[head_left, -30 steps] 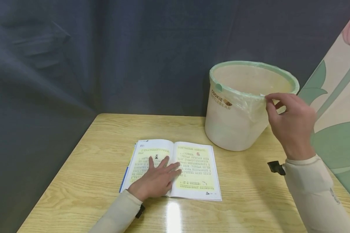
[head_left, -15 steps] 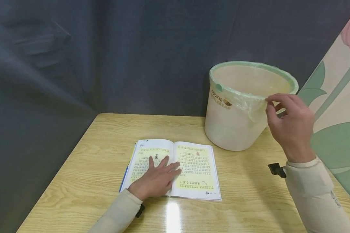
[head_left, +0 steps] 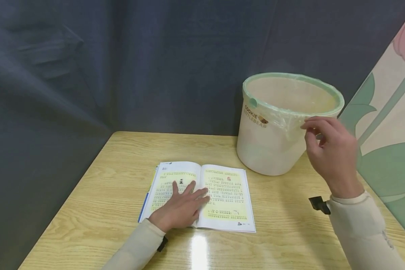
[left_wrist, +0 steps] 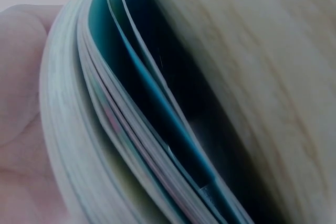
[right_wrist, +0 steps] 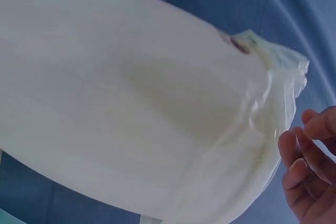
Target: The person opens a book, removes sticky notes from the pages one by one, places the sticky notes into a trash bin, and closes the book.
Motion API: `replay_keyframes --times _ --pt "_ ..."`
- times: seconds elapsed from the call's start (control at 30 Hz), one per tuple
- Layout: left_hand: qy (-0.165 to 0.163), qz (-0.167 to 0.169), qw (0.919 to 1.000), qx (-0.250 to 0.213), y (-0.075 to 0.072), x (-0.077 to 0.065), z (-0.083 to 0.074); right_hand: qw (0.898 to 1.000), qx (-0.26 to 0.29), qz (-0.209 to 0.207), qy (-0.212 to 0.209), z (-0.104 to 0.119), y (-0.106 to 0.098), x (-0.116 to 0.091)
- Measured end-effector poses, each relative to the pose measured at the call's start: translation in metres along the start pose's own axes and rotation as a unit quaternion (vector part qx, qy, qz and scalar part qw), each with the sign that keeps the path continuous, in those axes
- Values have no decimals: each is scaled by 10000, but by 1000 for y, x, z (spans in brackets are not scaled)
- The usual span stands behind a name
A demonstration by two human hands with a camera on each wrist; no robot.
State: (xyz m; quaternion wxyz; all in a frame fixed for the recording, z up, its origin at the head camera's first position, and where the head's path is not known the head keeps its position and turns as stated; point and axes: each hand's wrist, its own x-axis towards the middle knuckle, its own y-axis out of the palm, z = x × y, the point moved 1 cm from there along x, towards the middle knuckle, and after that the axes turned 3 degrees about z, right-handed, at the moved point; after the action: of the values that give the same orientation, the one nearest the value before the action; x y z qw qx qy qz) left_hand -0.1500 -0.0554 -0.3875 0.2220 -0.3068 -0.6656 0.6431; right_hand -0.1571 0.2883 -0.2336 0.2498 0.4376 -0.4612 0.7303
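Note:
An open book (head_left: pixel 227 202) with printed, yellow-tinted pages lies on the table. My left hand (head_left: pixel 180 208) rests on it with fingers spread across the left page and the fold. In the left wrist view the book's curved page edges (left_wrist: pixel 68 114) show close up beside my palm (left_wrist: pixel 21 114). At the right stands a pale bin (head_left: pixel 270 146) with a green rim, lined with a clear plastic bag (head_left: pixel 287 122). My right hand (head_left: pixel 334 153) hovers in front of the bin's near rim, fingers loosely bent and nothing between them. Its fingertips (right_wrist: pixel 299 169) are close beside the liner's folded edge.
The wooden table (head_left: pixel 98 195) reaches back to a dark cloth (head_left: pixel 182 67) behind and at the left. A panel (head_left: pixel 398 112) painted with flowers and leaves rises along the right side, close to the bin and my right arm.
My right hand has drawn slightly down and left from the bin's rim. A small white bit at its fingertips a second ago no longer shows. My left hand and the book stay put.

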Motion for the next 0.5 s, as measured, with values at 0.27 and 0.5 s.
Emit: replay_keyframes --times 0.27,0.5 --pt "-11 -48 10000 -3 -1 -1 -1 9971 285 555 -443 19 8 -31" --pt "0 -53 10000 -5 -1 -1 -3 9698 316 2266 -844 38 34 -67"
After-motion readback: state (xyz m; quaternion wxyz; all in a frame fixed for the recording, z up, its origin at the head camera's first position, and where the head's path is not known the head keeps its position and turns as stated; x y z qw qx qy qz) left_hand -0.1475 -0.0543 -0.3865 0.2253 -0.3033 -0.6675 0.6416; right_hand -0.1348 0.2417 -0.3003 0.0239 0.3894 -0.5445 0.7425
